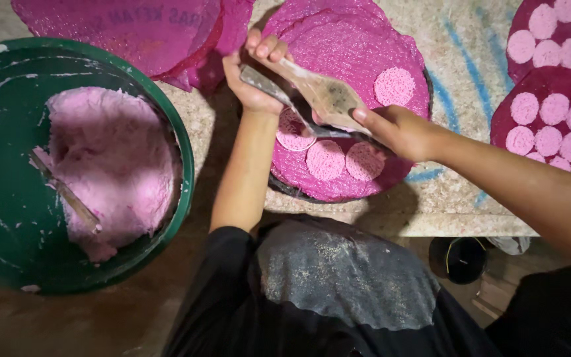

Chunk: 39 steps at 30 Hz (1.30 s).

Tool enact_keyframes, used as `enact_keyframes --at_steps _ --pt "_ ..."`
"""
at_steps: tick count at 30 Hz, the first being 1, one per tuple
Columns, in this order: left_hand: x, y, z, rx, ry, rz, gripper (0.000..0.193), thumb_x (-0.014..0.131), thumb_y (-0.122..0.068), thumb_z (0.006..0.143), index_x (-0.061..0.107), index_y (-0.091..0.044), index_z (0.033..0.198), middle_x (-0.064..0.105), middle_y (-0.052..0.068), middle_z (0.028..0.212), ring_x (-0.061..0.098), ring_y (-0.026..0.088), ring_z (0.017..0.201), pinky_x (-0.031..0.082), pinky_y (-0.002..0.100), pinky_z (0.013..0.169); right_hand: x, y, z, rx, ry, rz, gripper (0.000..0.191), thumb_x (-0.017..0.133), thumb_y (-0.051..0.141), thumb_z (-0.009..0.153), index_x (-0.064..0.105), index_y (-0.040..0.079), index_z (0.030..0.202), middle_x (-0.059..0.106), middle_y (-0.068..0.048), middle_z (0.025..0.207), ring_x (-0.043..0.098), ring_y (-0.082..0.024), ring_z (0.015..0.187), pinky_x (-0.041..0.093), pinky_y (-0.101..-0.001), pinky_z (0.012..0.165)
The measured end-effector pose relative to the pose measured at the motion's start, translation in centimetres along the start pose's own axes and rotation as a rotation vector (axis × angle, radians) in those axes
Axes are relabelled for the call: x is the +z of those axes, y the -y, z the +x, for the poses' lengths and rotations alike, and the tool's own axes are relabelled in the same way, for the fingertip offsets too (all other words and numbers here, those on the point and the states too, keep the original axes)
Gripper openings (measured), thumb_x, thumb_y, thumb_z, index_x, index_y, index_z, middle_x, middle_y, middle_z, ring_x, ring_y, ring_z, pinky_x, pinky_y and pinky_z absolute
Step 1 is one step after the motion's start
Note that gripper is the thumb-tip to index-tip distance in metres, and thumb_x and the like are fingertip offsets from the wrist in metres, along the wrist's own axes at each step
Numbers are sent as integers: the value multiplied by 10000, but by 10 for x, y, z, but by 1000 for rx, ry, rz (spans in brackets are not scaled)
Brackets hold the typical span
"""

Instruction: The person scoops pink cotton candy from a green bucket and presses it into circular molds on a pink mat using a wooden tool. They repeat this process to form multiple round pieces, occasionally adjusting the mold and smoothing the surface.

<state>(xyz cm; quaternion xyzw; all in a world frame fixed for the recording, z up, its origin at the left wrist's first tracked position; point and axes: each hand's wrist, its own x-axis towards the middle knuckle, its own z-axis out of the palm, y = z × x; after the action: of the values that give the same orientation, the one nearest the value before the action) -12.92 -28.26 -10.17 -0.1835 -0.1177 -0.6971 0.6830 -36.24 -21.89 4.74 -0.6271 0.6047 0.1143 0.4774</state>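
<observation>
Both hands are seen over a round pink tray (365,46) that lies on the pale surface (457,192). A flat paddle (328,96), smeared with speckled paste, is grasped at its far end by the left hand (256,73), whose fingers are curled around the handle. The near end of the same paddle is met by the right hand (398,129), which is closed on a thin metal scraper (328,131) laid across the blade; how tightly the scraper is pinched cannot be told. Four pink discs are seen on the tray: one far disc (394,86) to the right, and three near ones in a row, of which the left disc (292,135) is partly hidden under the paddle. A large green tub (166,119) is placed to the left, holding a mound of pink dough (114,165) in which a stick (67,195) is lodged. More pink trays (133,26) are stacked at the far left. Two darker trays (550,79), filled with pale discs, are set on the right. A small black cup (457,258) is seen below the surface's near edge.
</observation>
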Motion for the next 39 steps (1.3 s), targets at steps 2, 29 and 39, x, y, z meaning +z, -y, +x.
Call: enact_keyframes --at_steps 2,29,39 --pt "4 -11 11 -50 39 -3 269 480 -407 981 556 -153 1019 604 -2 955 592 166 971 555 368 937 6 -1 5 -102 -63 41 794 327 697 957 697 -2 1031 670 -98 706 668 -175 641 560 -372 630" --pt "76 -11 -79 -722 244 2278 1219 909 -262 680 123 -183 1608 384 185 1579 282 374 1481 187 560 1209 69 -110 -9 -872 -219 914 798 509 795 969 582 51 1248 641 -81 945 626 -167 806 532 -330 691" --pt "61 -13 -10 -760 12 2216 1187 928 -276 748 121 -199 1615 359 108 1633 218 393 1500 67 580 1216 86 -154 -46 -766 -432 1193 833 563 851 890 501 117 1277 553 -53 1084 574 -191 893 488 -394 763"
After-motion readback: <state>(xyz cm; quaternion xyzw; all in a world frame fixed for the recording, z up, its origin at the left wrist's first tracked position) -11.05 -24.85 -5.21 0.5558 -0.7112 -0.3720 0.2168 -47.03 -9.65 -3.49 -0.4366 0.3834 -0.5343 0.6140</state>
